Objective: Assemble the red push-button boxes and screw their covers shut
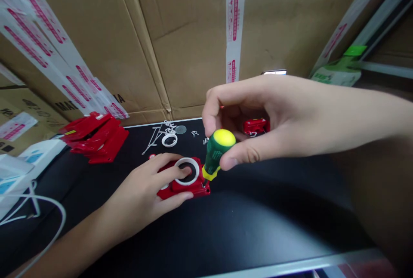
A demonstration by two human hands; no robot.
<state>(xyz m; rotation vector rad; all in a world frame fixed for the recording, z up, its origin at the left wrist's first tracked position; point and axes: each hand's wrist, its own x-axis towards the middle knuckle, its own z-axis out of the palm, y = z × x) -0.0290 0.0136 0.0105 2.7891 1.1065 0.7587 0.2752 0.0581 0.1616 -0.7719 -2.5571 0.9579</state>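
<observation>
the right hand (258, 127) pinches the green screwdriver (215, 153) by its yellow-capped handle, thumb below and fingertips curled over the top, so the grip is pressed onto the handle; the tool stands nearly upright with a slight lean, its tip going down at the right front corner of the red housing (185, 183), though the tip itself is too small to make out; the left hand (145, 192) lies flat on the housing from the left, its grip pressed down, one finger resting inside the white ring (187, 171) seated on top, thumb along the near edge; the housing sits on the black desk (245, 226), about the middle of it.

to drive well here, i judge that the shaft should stay square to the corner hole, the palm should bear down while the fingers turn, and the left hand should keep the housing from twisting; its fingertip lies near the shaft, so a slip could catch it.

behind, a loose white ring (169, 140) lies among small pale parts and a grey disc (180, 130); a stack of red covers (95, 137) sits at the left, another red piece (256, 126) behind the right hand; a white cable (48, 213) loops at the left edge; cardboard boxes (180, 37) wall in the back; nothing lies between the tool and the corner.
</observation>
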